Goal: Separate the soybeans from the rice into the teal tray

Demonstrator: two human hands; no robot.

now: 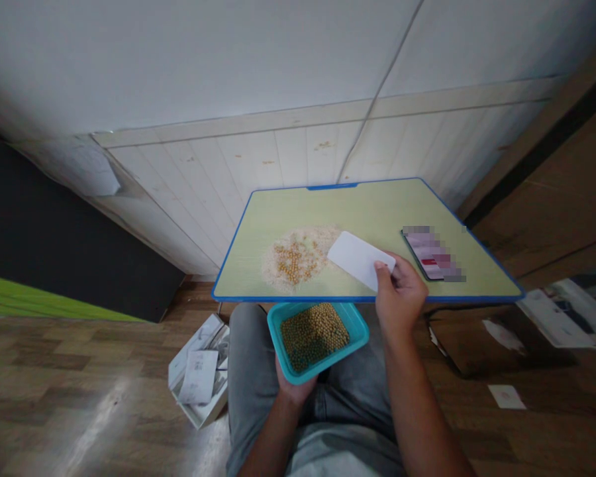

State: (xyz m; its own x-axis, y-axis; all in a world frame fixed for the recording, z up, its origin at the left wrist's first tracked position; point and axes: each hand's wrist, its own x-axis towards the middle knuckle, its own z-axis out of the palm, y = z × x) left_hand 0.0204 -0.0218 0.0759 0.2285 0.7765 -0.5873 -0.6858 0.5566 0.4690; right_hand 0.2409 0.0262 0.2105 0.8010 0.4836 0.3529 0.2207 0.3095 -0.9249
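Observation:
My left hand [292,385] grips the underside of a teal rectangular tray [353,326] filled with yellow and green beans, held just below the front edge of a small green table with blue trim [377,205]. Pinched in my right hand [400,296] is a white card [358,258], lying flat over the table beside a spread of rice mixed with yellow beans [298,257]. A phone [430,253] lies on the table just right of my right hand.
A white wall with panelling stands behind the table. On the wooden floor, an open white box with papers [200,377] sits at the left, cardboard and printed sheets [561,311] at the right. My grey-trousered legs are under the table.

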